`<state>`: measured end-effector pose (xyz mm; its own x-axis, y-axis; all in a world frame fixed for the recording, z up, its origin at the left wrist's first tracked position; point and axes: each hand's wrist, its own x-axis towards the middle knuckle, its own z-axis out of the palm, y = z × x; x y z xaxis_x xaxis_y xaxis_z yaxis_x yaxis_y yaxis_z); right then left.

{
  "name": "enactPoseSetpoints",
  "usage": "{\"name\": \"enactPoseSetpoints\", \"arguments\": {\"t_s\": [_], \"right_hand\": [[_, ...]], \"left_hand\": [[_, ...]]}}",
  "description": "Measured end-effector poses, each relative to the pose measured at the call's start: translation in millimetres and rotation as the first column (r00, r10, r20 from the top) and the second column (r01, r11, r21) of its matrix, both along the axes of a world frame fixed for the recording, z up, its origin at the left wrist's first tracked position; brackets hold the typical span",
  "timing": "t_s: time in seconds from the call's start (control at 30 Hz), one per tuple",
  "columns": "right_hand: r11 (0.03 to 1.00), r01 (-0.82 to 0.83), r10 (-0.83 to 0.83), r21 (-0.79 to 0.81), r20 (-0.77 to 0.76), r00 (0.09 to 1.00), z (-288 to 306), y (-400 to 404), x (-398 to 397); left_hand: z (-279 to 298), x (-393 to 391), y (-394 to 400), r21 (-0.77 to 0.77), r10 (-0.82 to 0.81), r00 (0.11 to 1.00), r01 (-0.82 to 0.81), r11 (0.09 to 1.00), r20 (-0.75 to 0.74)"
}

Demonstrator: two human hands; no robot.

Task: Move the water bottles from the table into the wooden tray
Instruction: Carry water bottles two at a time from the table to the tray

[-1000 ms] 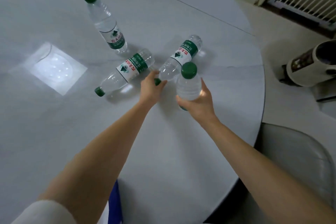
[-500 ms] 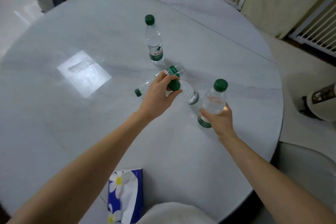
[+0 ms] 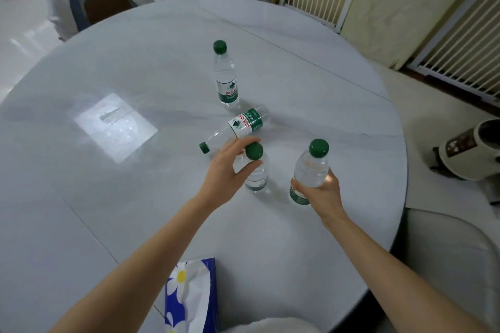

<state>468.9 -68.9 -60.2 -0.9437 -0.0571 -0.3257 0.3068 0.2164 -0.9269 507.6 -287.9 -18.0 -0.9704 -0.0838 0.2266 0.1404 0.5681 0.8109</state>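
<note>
Several clear water bottles with green caps are on the round grey table (image 3: 135, 197). My left hand (image 3: 230, 167) grips the neck of one upright bottle (image 3: 257, 174) just under its cap. My right hand (image 3: 320, 192) is wrapped around the lower body of a second upright bottle (image 3: 311, 167), held near the table's right side. A third bottle (image 3: 238, 126) lies on its side just beyond my left hand. A fourth (image 3: 226, 76) stands upright farther back. No wooden tray is in view.
A blue tissue pack with daisies (image 3: 192, 295) lies at the table's near edge. Chairs stand at the far left (image 3: 92, 0) and near right (image 3: 454, 257). A white appliance (image 3: 473, 149) sits on the floor to the right. A bright light patch (image 3: 116, 126) reflects on the left tabletop.
My left hand has stood up the bottle it took by the neck from lying on its side. The right hand keeps its bottle. The view has pulled back and up.
</note>
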Motion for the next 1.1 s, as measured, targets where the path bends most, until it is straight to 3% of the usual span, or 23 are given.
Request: {"name": "enactPoseSetpoints", "arguments": {"t_s": [0.1, 0.27, 0.4, 0.57, 0.8, 1.0, 1.1], "right_hand": [[0.999, -0.029, 0.029, 0.032, 0.004, 1.0, -1.8, 6.7, 3.0], [0.998, -0.048, 0.048, 0.051, 0.006, 0.999, -3.8, 16.9, 9.2], [0.99, -0.107, 0.108, 0.088, -0.002, 0.994, -3.4, 23.8, 9.2], [0.969, -0.206, 0.212, 0.14, -0.035, 0.977, -5.8, 20.7, 3.9], [0.895, -0.44, 0.445, 0.075, -0.063, 0.893, 16.0, -48.9, 22.3], [0.7, -0.703, 0.712, 0.128, -0.209, 0.671, 60.1, -137.8, 89.3], [0.591, -0.784, 0.8, 0.191, -0.265, 0.538, 83.1, -182.6, 153.6]], "left_hand": [[-12.3, 3.8, 3.0, 0.017, 0.008, 1.0, -0.008, 1.0, 0.026], [-56.5, -5.3, 15.0, 0.241, 0.029, 0.92, -0.132, 0.962, 0.39], [-81.7, -13.6, 17.6, 0.229, 0.101, 0.871, -0.236, 0.944, 0.48], [-72.1, 19.3, 16.9, 0.204, 0.261, 0.85, -0.386, 0.9, 0.459], [-26.2, 127.0, -29.3, 0.127, 0.563, 0.732, -0.646, 0.753, 0.383], [34.7, 248.2, -72.4, 0.179, 0.772, 0.599, -0.801, 0.572, 0.214], [55.7, 326.3, -83.9, 0.173, 0.831, 0.548, -0.831, 0.529, 0.093]]}}
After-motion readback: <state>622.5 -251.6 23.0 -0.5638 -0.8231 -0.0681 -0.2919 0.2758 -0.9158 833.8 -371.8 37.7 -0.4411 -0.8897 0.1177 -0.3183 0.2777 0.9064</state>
